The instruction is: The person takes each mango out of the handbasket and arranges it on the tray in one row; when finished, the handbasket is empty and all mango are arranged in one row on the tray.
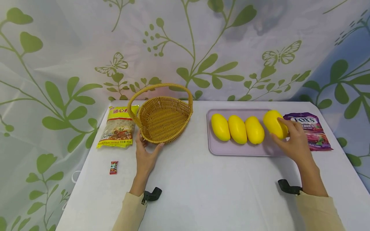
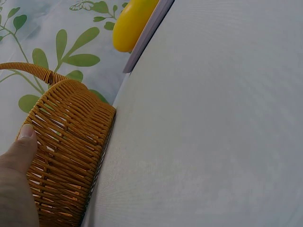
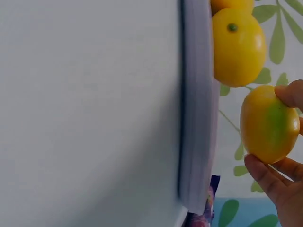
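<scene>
In the head view, my right hand point(image 1: 295, 141) grips a yellow mango point(image 1: 274, 123) between thumb and fingers, over the right end of a pale purple tray point(image 1: 234, 151). The right wrist view shows this mango point(image 3: 267, 125) held up clear of the tray's rim point(image 3: 198, 109), with a greenish patch on its side. Three more mangoes point(image 1: 237, 129) lie side by side on the tray. My left hand point(image 1: 145, 157) holds the near left side of a woven wicker basket point(image 1: 164, 118) with a tall arched handle. Its thumb point(image 2: 27, 137) presses the basket's outer wall in the left wrist view.
Left of the basket lies a yellow bag of pasta point(image 1: 118, 126). A small red-wrapped candy point(image 1: 113, 167) sits nearer the front. A purple FOX'S candy bag point(image 1: 315, 133) lies behind my right hand. A leaf-patterned curtain point(image 1: 173, 48) hangs behind the white table point(image 1: 202, 186).
</scene>
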The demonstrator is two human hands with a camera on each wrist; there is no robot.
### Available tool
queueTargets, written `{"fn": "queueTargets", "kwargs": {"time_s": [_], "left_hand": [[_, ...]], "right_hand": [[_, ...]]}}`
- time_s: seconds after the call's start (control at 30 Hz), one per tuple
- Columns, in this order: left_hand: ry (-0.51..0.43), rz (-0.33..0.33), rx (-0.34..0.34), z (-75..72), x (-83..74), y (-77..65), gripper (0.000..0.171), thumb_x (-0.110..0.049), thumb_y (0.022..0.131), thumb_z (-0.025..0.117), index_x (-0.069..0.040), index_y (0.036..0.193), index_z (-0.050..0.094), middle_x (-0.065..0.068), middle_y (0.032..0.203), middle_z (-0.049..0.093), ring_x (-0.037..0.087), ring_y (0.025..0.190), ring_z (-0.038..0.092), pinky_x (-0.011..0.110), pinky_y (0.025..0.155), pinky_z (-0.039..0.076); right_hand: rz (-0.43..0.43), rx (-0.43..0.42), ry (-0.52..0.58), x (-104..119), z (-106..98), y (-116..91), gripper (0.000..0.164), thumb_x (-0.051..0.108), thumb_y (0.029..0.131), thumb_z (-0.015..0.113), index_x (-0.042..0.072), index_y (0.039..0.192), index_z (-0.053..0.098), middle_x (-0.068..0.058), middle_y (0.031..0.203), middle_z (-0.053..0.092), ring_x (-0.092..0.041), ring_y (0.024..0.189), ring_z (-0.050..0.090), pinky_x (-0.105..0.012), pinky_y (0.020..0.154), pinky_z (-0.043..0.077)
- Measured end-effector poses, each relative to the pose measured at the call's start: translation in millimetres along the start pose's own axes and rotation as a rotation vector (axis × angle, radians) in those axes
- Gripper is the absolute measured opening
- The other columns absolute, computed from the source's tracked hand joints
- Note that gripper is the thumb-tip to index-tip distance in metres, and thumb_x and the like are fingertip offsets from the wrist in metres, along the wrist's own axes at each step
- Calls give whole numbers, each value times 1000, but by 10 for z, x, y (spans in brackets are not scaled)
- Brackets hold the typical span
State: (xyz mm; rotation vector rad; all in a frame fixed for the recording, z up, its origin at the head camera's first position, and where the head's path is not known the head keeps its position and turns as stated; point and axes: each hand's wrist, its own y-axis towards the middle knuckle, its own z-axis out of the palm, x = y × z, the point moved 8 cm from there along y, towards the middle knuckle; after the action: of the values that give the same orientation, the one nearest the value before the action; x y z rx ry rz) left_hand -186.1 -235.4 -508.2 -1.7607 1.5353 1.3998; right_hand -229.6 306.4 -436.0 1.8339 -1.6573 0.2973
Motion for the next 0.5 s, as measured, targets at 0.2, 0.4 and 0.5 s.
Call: {"fn": "queueTargets", "kwargs": {"time_s": [0.2,0.4,0.5], "left_hand": [[13,0,1,-1,-14,-3,103,-35,81,81,-27,157,12,15,136,48,26,120,50,42,102,42],[13,-2,1,-4,-9,-3,102,-37,81,80,-27,157,13,15,135,49,26,120,50,42,102,42],[8,-2,0,-4,-8,0,103,-37,81,80,-26,157,13,14,137,48,26,121,50,42,103,42]], "right_hand": [[75,102,-48,-185,116,-30,66,19,89,72,7,147,42,-33,133,37,-51,111,41,-48,93,52],[94,191,-43,-231,202,-61,68,23,91,70,7,150,37,-35,136,33,-56,118,37,-74,91,38],[70,210,-35,-209,210,-66,69,22,92,69,7,150,36,-35,136,33,-57,117,38,-74,91,37]]}}
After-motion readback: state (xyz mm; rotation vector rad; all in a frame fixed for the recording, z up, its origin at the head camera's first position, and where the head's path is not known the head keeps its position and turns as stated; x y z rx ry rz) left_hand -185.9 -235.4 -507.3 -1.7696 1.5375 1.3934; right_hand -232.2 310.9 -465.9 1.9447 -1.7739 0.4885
